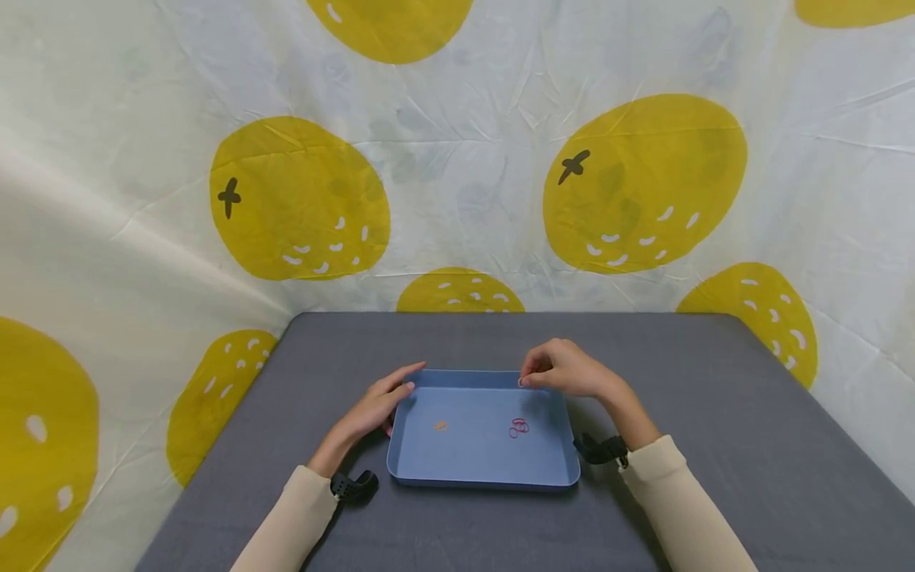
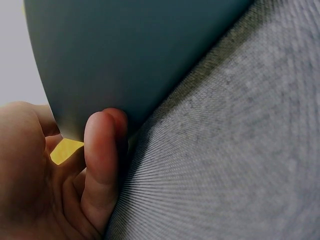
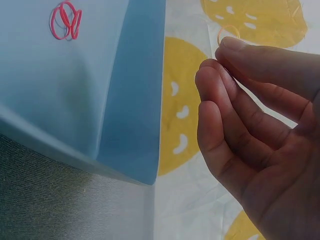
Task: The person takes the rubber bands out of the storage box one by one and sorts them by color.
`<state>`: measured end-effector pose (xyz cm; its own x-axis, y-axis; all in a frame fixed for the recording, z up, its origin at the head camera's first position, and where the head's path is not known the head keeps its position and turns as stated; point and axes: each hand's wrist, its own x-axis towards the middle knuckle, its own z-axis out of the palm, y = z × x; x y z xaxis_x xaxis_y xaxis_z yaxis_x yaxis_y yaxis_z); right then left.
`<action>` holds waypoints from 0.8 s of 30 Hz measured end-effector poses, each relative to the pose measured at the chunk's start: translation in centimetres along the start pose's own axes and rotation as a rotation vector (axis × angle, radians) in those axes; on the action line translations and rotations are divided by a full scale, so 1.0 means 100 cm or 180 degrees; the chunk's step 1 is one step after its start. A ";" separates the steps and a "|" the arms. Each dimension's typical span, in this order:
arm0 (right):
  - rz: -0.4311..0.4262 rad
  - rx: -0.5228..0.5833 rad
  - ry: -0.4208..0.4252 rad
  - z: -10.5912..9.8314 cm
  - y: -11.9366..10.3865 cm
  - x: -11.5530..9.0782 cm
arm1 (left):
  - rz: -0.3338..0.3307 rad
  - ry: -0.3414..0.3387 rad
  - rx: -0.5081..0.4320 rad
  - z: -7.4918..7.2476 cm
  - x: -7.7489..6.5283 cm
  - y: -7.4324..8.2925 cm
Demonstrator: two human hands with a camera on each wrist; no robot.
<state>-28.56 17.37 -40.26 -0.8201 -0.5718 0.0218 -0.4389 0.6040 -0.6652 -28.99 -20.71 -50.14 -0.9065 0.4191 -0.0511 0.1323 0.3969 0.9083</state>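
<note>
On the gray desk (image 1: pixel 750 413), well in from its left and right edges, a shallow blue tray (image 1: pixel 465 465), with a wider stretch of desk to its right than to its left. Between the tray's far rim and the desk's far edge, only a narrow strip, with a fruit-patterned cloth (image 1: pixel 465 199) behind. Inside the tray, bare floor along the near edge and between two lots: left of center, orange rubber bands (image 1: pixel 440 427), number too small to tell; right of center, a loose cluster of red rubber bands (image 1: pixel 519 427). Just beside the tray's right edge, a black strap (image 1: pixel 600 449).

At the tray's far left corner, the left hand (image 1: pixel 373 407), thumb over the rim, fingers against the outer wall, grip closed around the corner. Above the tray's far rim, toward the right corner, the right hand (image 1: pixel 565 367), thumb and forefinger pressed together in a light grip, pinching a yellowish rubber band (image 3: pixel 229 26).
</note>
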 end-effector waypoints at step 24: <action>-0.0014 -0.0038 -0.0005 0.003 0.006 0.002 | -0.0095 0.0083 0.0029 0.003 -0.008 0.019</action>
<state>-28.88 17.39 -40.88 -0.8176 -0.5753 0.0236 -0.4468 0.6081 -0.6561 -27.94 -20.05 -48.50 -0.9203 0.3855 -0.0672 0.1085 0.4164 0.9027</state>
